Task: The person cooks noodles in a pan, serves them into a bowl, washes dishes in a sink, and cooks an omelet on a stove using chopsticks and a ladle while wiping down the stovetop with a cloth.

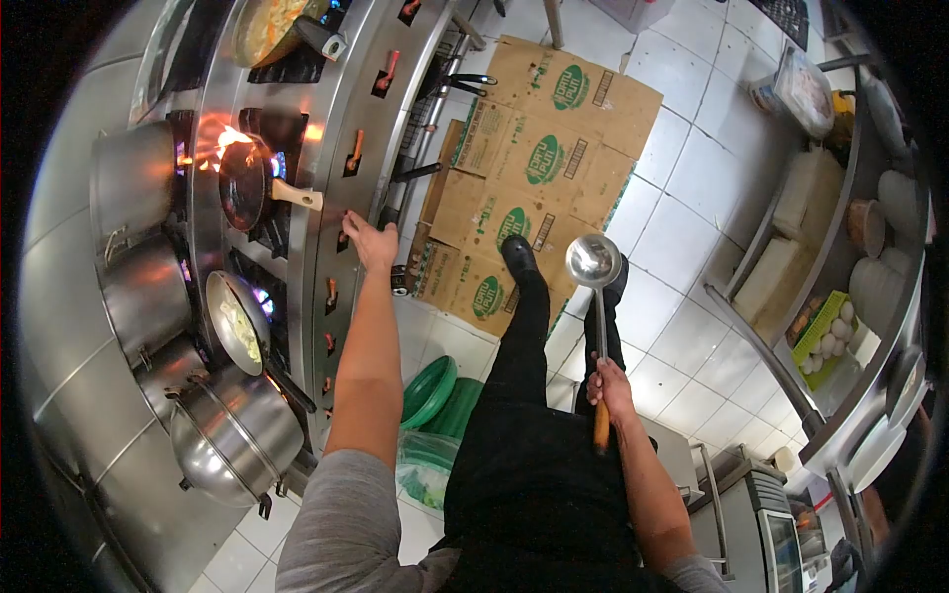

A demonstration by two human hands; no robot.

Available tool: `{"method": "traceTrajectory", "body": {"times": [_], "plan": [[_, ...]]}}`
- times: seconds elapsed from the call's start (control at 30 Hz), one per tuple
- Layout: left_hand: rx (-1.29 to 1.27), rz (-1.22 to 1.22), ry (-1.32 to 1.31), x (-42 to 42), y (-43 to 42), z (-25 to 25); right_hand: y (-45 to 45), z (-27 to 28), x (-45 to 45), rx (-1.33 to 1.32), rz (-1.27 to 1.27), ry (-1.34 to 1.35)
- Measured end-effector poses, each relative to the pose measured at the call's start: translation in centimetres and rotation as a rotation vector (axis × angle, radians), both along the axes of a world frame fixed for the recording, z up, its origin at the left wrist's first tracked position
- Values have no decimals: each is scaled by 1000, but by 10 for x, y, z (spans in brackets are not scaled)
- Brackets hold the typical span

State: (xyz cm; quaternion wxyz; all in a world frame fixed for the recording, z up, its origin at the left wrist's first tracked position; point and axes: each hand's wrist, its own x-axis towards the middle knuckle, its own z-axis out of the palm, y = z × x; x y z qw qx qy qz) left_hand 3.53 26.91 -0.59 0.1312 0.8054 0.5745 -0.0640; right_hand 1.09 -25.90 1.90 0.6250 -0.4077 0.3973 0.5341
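Observation:
My left hand (372, 243) reaches to the front panel of the stove, its fingers closed at a burner knob (343, 240) that they partly cover. Just beyond it, a dark frying pan (242, 185) with a wooden handle sits on a burner, flames rising at its far edge. My right hand (613, 391) is wrapped round the wooden handle of a metal ladle (594, 262), held in front of my legs with its bowl away from me. A second pan (237, 321), with pale food in it, rests on a nearer burner, its black handle pointing toward me.
Large steel pots (237, 430) line the stove's back. Another pan of food (272, 30) stands at the far end. Flattened cardboard (554, 148) covers the tiled floor. Green tubs (432, 390) stand beside my left leg. Shelving (756, 336) at right holds eggs (838, 329) and dishes.

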Motion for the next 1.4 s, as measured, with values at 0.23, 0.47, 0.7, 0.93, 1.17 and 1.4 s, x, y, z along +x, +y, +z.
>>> {"method": "traceTrajectory", "body": {"times": [0.23, 0.47, 0.7, 0.93, 1.17, 1.4], "plan": [[-26, 18, 7, 3, -2, 4, 0, 1, 1, -8, -6, 13], [-16, 3, -7, -1, 1, -3, 0, 0, 1, 2, -15, 7], [15, -18, -18, -1, -8, -11, -1, 0, 1, -9, -15, 6], [-202, -250, 54, -42, 7, -72, 2, -2, 0, -33, 8, -1], [-887, 285, -73, -59, -56, -94, 5, -1, 3, -54, 49, -25], [-1431, 674, -883, -58, -120, -34, -7, 8, 31, -52, 122, -62]]}}
